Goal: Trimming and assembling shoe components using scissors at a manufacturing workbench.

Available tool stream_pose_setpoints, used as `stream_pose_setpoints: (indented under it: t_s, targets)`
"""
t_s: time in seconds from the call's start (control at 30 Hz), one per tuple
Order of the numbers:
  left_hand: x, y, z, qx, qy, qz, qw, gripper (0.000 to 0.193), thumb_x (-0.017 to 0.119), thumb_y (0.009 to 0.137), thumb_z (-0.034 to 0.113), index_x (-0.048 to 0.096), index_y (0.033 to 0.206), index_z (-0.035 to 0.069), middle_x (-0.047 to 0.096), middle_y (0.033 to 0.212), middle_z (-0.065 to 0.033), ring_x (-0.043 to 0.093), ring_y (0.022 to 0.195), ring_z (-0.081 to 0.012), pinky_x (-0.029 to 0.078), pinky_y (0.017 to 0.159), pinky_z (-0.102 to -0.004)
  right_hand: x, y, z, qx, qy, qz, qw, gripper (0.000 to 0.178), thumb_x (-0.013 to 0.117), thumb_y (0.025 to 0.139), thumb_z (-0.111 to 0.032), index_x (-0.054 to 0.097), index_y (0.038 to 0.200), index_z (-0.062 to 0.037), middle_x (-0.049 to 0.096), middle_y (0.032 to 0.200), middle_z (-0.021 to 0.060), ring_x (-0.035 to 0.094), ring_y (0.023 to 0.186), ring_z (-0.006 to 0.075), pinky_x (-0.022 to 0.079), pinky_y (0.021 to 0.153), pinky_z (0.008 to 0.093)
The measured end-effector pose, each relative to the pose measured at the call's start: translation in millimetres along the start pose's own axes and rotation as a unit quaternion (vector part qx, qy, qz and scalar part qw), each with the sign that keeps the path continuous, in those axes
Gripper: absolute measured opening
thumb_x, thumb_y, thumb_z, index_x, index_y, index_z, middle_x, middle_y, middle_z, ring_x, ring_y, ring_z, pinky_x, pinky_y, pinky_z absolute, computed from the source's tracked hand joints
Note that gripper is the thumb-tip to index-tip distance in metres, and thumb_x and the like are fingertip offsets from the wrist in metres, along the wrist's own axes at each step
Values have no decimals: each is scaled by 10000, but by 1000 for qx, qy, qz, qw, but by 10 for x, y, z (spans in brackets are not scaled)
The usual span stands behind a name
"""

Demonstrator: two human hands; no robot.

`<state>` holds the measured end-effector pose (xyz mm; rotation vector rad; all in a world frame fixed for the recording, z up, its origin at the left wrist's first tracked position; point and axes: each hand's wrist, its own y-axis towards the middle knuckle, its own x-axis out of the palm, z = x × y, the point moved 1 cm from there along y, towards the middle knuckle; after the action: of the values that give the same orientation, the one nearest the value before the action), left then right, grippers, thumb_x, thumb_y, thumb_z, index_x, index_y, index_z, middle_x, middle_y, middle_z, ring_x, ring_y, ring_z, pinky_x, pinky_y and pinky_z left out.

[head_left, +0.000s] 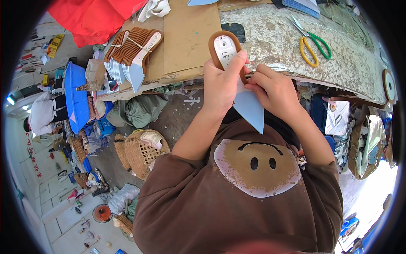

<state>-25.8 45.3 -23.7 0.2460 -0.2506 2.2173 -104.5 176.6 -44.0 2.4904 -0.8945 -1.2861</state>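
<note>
Left hand [222,84] is clamped around a brown-edged insole [250,110], thumb on its white face; right hand [274,89] is closed with fingertips on its edge. The insole is held at the worktable's [270,44] front edge, blue end toward the wearer. Scissors [311,45] lie right; banded insoles [134,54], left.

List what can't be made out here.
Underside of held sole piece: head view, hidden by its upper face.
Anything pinched in right hand: head view, covered by its fingers.
Count of bundled soles: head view, they overlap.
Rest of red cloth: head view, cut by top edge.
</note>
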Motion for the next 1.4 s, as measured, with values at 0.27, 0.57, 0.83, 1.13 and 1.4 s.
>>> stream_pose_setpoints:
  t_s: [0.27,0.57,0.83,1.13,1.4]
  targets:
    - [-37,39,104,245,279,-144,917,200,720,847,45,656,1024,-23,682,938,-67,674,816,-186,543,759,-307,-194,52,-26,45,0,72,996,88,686,820,-113,652,878,-58,558,796,80,624,661,262,509,585,362]
    - [-292,-165,103,347,213,-119,906,149,642,885,-30,595,1012,-92,699,917,-212,690,813,-230,557,747,-314,-168,-65,35,282,561,-28,778,269,589,984,-186,671,1093,46,679,864,19,613,791,63,498,728,202]
    - [-270,-142,40,420,267,-60,865,156,663,877,-15,605,1005,-82,687,922,-184,669,827,-224,540,779,-336,-43,45,-192,117,214,95,965,84,654,891,-111,633,902,-30,526,611,75,468,518,156,411,517,292]
    - [-294,82,13,44,125,-312,941,405,501,919,336,616,1060,-25,506,1174,-143,535,1038,-207,430,898,-351,228,-134,189,198,370,49,906,152,674,903,-166,640,937,-22,483,626,-9,392,576,61,327,514,254]
    - [-776,222,35,-202,125,-528,815,297,611,838,249,635,945,-27,642,881,-85,583,830,-164,456,751,-287,330,-371,145,144,349,-21,926,271,671,907,-247,648,1013,1,674,792,137,642,690,234,506,685,332]
